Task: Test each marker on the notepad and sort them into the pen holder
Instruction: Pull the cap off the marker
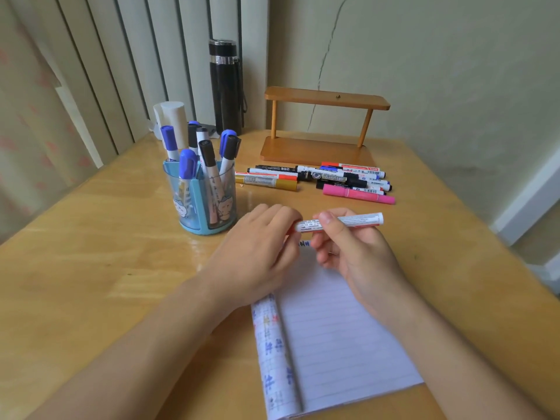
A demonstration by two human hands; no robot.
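Note:
Above the top of the lined notepad [333,334] I hold a white marker [360,220] with red ends level. My right hand [351,250] grips its barrel, thumb on top. My left hand [257,250] closes its fingers round the marker's left, red end; the cap is hidden under them. A blue translucent pen holder [201,204] stands to the left and holds several blue- and black-capped markers. Several loose markers [318,178], among them a gold, a pink and a red one, lie in a pile beyond my hands.
A small wooden shelf [324,128] stands behind the pile against the wall. A black flask [225,86] and a white cylinder [174,122] stand at the back left, near vertical blinds. The wooden table [91,268] drops off at the right edge.

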